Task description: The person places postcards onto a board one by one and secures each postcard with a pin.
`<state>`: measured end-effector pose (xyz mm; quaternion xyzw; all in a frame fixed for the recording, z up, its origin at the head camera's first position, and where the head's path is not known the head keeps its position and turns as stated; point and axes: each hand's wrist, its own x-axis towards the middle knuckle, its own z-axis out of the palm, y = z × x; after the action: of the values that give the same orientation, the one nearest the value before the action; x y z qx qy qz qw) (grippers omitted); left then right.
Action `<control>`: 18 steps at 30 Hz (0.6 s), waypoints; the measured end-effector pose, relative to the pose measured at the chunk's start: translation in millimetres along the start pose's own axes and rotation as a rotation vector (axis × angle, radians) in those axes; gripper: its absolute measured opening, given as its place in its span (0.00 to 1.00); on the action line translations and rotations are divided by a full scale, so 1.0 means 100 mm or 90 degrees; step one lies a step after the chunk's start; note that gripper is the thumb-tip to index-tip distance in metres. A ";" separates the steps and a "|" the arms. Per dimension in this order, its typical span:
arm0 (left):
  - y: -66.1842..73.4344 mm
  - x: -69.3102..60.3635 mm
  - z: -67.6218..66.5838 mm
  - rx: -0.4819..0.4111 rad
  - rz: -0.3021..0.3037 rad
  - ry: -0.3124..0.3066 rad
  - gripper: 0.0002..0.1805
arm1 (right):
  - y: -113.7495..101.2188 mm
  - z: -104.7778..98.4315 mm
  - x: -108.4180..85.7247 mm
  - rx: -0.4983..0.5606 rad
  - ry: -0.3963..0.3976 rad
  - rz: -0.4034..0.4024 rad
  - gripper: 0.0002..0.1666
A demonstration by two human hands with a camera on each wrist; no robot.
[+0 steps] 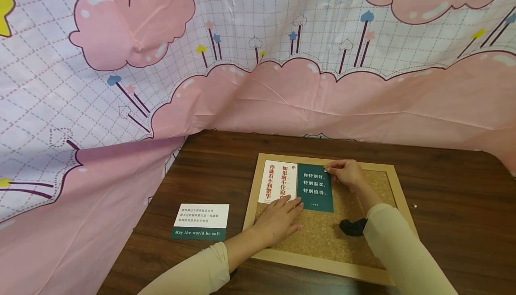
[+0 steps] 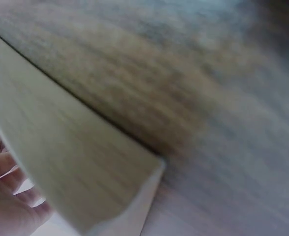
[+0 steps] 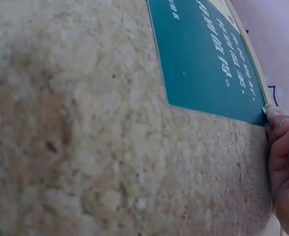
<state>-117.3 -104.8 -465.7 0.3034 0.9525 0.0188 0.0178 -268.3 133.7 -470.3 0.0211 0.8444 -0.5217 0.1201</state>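
A dark green card [image 1: 316, 190] with white writing lies on the cork board [image 1: 322, 236], beside a white card [image 1: 275, 178] with red writing. My right hand [image 1: 347, 172] is at the green card's top right corner, its thumb and fingers pinching what looks like a small pale thumbtack [image 3: 264, 110], mostly hidden by the fingertips. Fingers spread, my left hand [image 1: 278, 219] rests on the board, its fingertips on the lower edges of the two cards. In the left wrist view, part of that hand shows behind the board's wooden frame [image 2: 70, 132].
A white and green card [image 1: 200, 221] lies on the dark wooden table [image 1: 161, 263] left of the board. A small shiny tack-like piece [image 1: 414, 206] is right of the board. Another tack [image 1: 293, 167] sits at the white card's top. A patterned pink curtain [image 1: 282, 97] hangs behind.
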 end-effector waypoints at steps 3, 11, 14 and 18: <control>0.00 -0.01 0.01 0.003 0.001 0.006 0.31 | 0.02 0.02 -0.01 0.011 0.010 0.007 0.16; 0.00 0.00 0.03 0.004 0.000 0.003 0.31 | 0.03 0.05 0.00 -0.001 0.029 0.005 0.17; 0.00 0.00 0.02 0.003 -0.001 0.001 0.31 | 0.05 0.06 0.01 -0.017 0.039 -0.003 0.17; 0.01 0.01 0.02 0.007 -0.001 -0.003 0.31 | 0.08 0.07 0.02 -0.053 0.053 -0.004 0.17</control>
<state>-117.4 -103.7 -468.2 0.3028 0.9528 0.0130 0.0180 -267.7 131.2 -480.2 0.0348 0.8696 -0.4853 0.0840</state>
